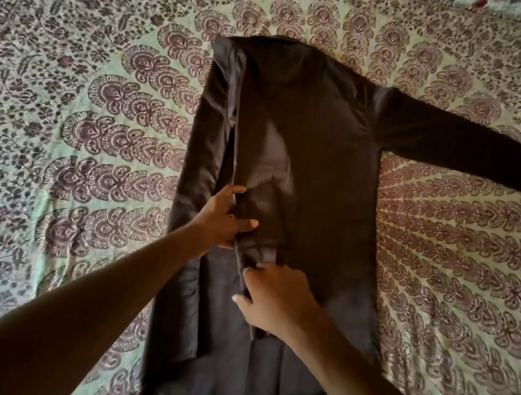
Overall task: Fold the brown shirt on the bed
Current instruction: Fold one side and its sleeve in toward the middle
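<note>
Two bare hands on one brown shirt (328, 178), head view only.

Far left: bed (69, 115) under a thin printed cotton cover, pale green ground, maroon paisley/floral motifs fanning out in rings, leafy border bands at the edge. Print is flat, slightly wrinkled.

Left of centre: left hand (222, 216) comes in on a bare forearm from bottom left. Fingers curled over the edge of the folded-in sleeve (262, 165), thumb stretched across the top of it, so it's gripping that sleeve fabric against the shirt body.

Centre: shirt lies flat along the middle of the bed, collar end far from the camera, curved hem near the bottom edge of frame. Fabric is dark brown, smooth, slight sheen on the creases. Its left side is already folded inward, and that sleeve runs down the body as a long narrow strip.

Just below and right of the left hand: right hand (275, 297), fingers bent, pinching the lower end of the same sleeve strip near the cuff. Hands are close, not touching.

Right: other sleeve (467, 153) still laid straight out sideways across the cover, reaching the frame edge.

Top right corner is blurred, can't tell what's there. No labels, brands or readable text visible anywhere.
</note>
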{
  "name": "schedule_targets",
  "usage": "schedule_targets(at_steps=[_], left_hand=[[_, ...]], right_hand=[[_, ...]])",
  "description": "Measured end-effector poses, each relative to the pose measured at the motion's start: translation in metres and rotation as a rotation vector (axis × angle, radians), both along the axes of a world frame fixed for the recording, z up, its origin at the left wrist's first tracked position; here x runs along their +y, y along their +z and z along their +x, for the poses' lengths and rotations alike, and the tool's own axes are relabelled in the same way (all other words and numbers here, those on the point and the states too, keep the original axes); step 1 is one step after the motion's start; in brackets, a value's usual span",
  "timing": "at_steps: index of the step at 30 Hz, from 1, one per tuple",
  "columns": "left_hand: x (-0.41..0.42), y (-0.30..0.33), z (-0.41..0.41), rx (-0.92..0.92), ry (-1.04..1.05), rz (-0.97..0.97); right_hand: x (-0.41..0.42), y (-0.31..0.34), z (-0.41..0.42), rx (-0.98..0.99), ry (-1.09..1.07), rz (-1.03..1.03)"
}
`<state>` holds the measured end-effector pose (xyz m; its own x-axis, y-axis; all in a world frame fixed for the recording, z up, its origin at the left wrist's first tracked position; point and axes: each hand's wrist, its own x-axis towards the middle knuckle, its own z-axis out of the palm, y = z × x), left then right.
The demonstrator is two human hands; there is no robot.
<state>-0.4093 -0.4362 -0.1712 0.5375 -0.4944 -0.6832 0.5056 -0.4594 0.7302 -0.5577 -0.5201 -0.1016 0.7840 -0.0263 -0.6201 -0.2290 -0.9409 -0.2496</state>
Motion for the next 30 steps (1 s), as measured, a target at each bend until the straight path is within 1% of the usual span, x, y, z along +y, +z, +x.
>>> schedule_targets(at_steps=[2, 4, 5, 7, 8, 9, 11, 14, 16, 18, 21, 23, 26, 30], left_hand=[[0.009, -0.001, -0.005, -0.05, -0.042, -0.05], [0.023, -0.003, -0.01, -0.065, -0.116, -0.055], [0.031, -0.007, -0.016, -0.081, -0.142, -0.023], [0.045, -0.01, -0.031, -0.139, -0.154, 0.043], [0.05, -0.011, -0.036, -0.169, -0.151, 0.072], [0.052, -0.01, -0.038, -0.23, -0.18, 0.103], [0.055, -0.007, -0.041, -0.33, -0.222, 0.13], [0.065, 0.002, -0.037, -0.415, -0.201, 0.151], [0.073, 0.007, -0.035, -0.446, -0.18, 0.162], [0.081, 0.012, -0.032, -0.459, -0.168, 0.163], [0.092, 0.011, -0.031, -0.455, -0.143, 0.137], [0.101, 0.012, -0.031, -0.463, -0.133, 0.155], [0.116, 0.013, -0.031, -0.45, -0.17, 0.162], [0.13, 0.016, -0.037, -0.447, -0.382, 0.204]], right_hand=[[0.003, -0.009, -0.004, -0.111, -0.092, 0.039], [0.0, -0.028, -0.008, -0.174, -0.303, 0.053], [-0.001, -0.039, -0.012, -0.252, -0.432, 0.03], [-0.002, -0.058, -0.019, -0.409, -0.664, -0.084], [-0.004, -0.066, -0.02, -0.415, -0.76, -0.121], [-0.006, -0.074, -0.018, -0.368, -0.839, -0.111], [-0.009, -0.082, -0.012, -0.258, -0.968, -0.011], [-0.007, -0.073, 0.002, -0.184, -1.109, 0.194], [-0.002, -0.069, 0.008, -0.086, -1.109, 0.261], [0.008, -0.072, 0.01, -0.042, -1.145, 0.292], [0.023, -0.08, 0.009, -0.08, -1.304, 0.45], [0.029, -0.086, 0.004, -0.122, -1.315, 0.509], [0.039, -0.081, -0.003, -0.139, -1.261, 0.48], [0.044, -0.074, -0.008, -0.111, -1.19, 0.404]])
